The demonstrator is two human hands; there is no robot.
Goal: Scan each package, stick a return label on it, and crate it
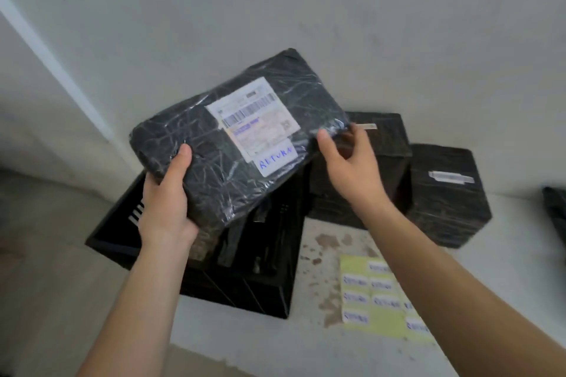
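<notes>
A flat black plastic-wrapped package (214, 144) is held tilted in the air above the black crate (116, 242). It bears a white shipping label with barcodes (254, 116) and a small white return label (275, 157) handwritten in blue. My left hand (168, 202) grips its lower left edge, thumb on top. At the package's right corner, my right hand (346, 162) holds the edge, thumb on top and fingers behind. The crate holds dark packages inside.
Two black wrapped boxes (386, 162) (447, 196) stand on the white table to the right of the crate, another dark parcel (556, 211) at the far right edge. A yellow sheet of return labels (379, 297) lies on the stained tabletop (321, 254) near me.
</notes>
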